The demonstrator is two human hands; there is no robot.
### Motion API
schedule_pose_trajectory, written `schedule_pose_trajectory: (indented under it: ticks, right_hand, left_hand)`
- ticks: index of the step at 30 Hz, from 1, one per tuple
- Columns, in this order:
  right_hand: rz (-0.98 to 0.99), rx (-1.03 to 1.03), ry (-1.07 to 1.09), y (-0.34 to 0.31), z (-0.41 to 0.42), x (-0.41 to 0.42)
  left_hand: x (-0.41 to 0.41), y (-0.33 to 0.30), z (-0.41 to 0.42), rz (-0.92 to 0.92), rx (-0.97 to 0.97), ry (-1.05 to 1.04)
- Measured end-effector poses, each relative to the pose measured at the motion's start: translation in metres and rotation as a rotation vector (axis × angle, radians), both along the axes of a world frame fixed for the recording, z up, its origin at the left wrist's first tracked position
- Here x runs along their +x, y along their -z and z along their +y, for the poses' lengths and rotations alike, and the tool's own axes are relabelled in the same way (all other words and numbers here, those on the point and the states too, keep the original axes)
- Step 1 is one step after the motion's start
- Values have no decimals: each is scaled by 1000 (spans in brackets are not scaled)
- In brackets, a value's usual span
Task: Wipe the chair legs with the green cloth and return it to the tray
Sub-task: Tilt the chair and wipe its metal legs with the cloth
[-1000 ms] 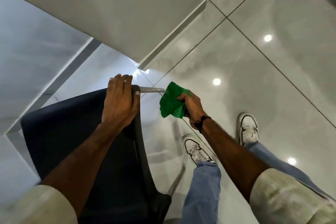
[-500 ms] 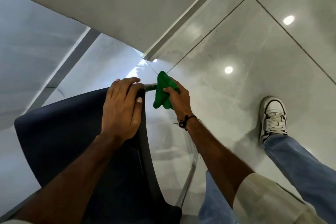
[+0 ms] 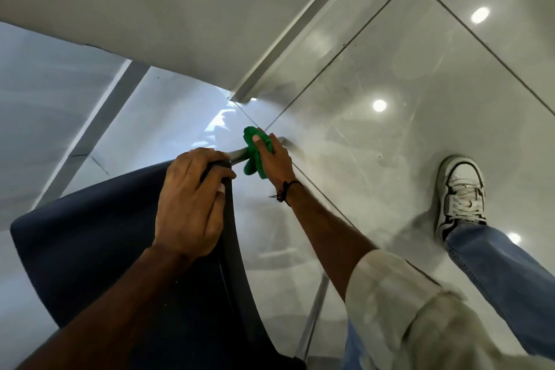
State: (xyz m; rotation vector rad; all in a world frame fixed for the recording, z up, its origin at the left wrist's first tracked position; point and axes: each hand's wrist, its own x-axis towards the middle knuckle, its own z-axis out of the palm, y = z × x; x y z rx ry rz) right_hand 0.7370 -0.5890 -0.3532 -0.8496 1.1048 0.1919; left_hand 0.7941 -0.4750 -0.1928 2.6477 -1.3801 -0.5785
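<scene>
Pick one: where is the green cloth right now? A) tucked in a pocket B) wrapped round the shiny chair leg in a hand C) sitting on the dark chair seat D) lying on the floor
B: the right hand squeezes the green cloth around the metal chair leg.

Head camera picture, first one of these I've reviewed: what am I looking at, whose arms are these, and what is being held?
The camera sits on a person's head and looks down, so both arms are that person's own. There is no machine. The left hand grips the edge of a dark chair, which looks tipped over. A metal chair leg sticks out from under that hand. The right hand holds a green cloth wrapped around the leg, fingers pressing on it. Below is a glossy tiled floor, with the person's white shoe and jeans. No tray is in view.
</scene>
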Motion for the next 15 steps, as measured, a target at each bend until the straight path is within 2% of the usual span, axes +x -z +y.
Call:
schedule_pose_trajectory:
  ticks: [7,15]
  right_hand:
    - [-199,-20,101,-35,36,-16]
    - [80,133,156,34,3,10]
  left_hand:
    - [0,-4,-6,21,33,-24]
    - [3,1,-2,26,40,-9]
